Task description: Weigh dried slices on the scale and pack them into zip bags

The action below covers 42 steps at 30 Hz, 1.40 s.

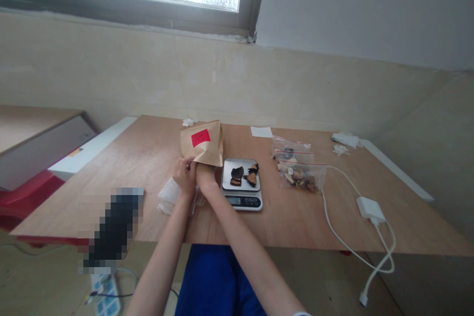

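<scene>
A brown paper bag with a red label is tilted above the table, its opening toward me. My left hand is closed on the bag's near edge. My right hand reaches into the opening, so its fingers are hidden. Right of the bag stands a white kitchen scale with a lit display. On its plate lie several dark, dried slices with brown undersides. Beneath my hands a clear plastic bag lies crumpled on the table.
Zip bags of dried slices lie right of the scale. A white adapter with cable trails over the front edge. White paper and scraps lie at the back. A blurred dark object is at the left edge.
</scene>
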Each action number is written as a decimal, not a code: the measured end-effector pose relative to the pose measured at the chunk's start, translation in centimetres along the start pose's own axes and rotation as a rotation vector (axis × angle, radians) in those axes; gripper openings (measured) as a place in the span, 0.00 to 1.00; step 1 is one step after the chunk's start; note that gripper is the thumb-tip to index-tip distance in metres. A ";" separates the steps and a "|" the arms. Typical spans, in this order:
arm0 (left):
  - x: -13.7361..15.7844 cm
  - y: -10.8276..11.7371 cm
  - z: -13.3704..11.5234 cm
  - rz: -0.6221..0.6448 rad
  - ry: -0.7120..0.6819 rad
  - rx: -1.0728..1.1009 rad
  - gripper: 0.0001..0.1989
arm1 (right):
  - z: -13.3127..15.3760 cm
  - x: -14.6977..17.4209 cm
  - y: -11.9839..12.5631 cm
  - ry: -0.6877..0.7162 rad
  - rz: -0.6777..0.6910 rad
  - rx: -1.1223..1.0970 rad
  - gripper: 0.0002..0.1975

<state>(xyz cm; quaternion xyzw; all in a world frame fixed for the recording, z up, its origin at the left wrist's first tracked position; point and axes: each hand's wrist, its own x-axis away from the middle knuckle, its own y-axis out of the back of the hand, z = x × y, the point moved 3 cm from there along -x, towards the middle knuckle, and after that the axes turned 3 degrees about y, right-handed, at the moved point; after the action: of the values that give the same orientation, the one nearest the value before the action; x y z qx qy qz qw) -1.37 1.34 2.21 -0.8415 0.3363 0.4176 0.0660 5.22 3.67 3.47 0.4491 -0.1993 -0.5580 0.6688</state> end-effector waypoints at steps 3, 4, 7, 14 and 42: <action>0.0 0.0 0.0 0.016 -0.003 0.001 0.08 | 0.0 1.1 -0.1 -0.058 0.039 0.113 0.13; 0.0 0.0 0.0 0.024 -0.008 0.007 0.08 | 0.1 1.5 0.0 -0.061 0.050 0.137 0.14; 0.0 -0.1 -0.1 0.040 -0.016 0.027 0.08 | 0.4 2.4 0.5 -0.049 0.056 0.190 0.16; 0.0 0.0 -0.5 0.066 -0.041 0.014 0.09 | 1.8 4.7 1.7 -0.012 -0.076 0.263 0.21; 0.0 -0.2 -0.4 0.102 0.037 0.052 0.08 | -6.4 14.1 10.3 -0.159 -0.417 -0.359 0.20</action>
<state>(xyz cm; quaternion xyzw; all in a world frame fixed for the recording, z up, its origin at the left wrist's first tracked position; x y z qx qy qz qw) -0.94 1.30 2.43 -0.8290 0.3906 0.3957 0.0605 20.22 -7.23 5.36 0.3095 -0.0527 -0.7434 0.5906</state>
